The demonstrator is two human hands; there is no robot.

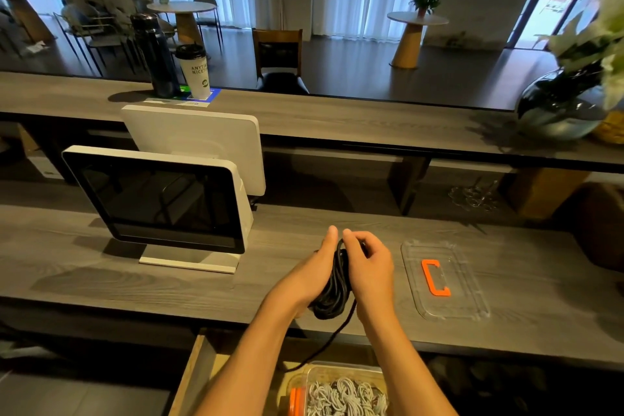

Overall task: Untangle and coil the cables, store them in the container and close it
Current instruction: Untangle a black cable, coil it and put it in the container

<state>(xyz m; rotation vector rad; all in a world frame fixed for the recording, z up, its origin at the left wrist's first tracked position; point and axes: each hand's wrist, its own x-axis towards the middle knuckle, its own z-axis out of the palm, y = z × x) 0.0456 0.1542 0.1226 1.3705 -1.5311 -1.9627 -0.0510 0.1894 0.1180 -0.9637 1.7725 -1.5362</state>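
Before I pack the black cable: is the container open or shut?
Open: the clear lid lies on the desk, apart from the container below.

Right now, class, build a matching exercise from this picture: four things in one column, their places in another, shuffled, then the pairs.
Things
1 black cable
2 clear lid
3 grey cables
4 paper cup

Places
A on the upper counter
B in the container below the desk edge
C between both hands
D flat on the desk

Pairs: 1-C, 2-D, 3-B, 4-A
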